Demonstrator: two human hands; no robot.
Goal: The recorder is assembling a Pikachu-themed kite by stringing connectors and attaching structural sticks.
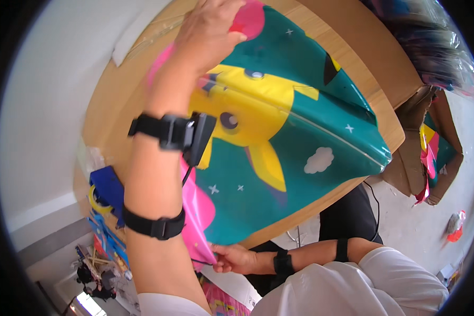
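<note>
A glossy teal plastic sheet with a large yellow cartoon figure, white stars and pink patches lies across a wooden table. A raised fold runs across its middle, and its right end is doubled over. At the far edge my left hand rests on the sheet beside a pink round patch, thumb apart from the fingers; the upper frame edge partly cuts off the hand. Low at the near edge, my right hand pinches the sheet's pink corner between thumb and fingers. Black straps circle both arms, and a small black device sits at my left wrist.
The wooden table has a curved edge along a white wall. To the right stands an opened cardboard box with similar printed sheets inside. Clear-wrapped bundles are stacked at upper right. A blue object lies at the table's left end.
</note>
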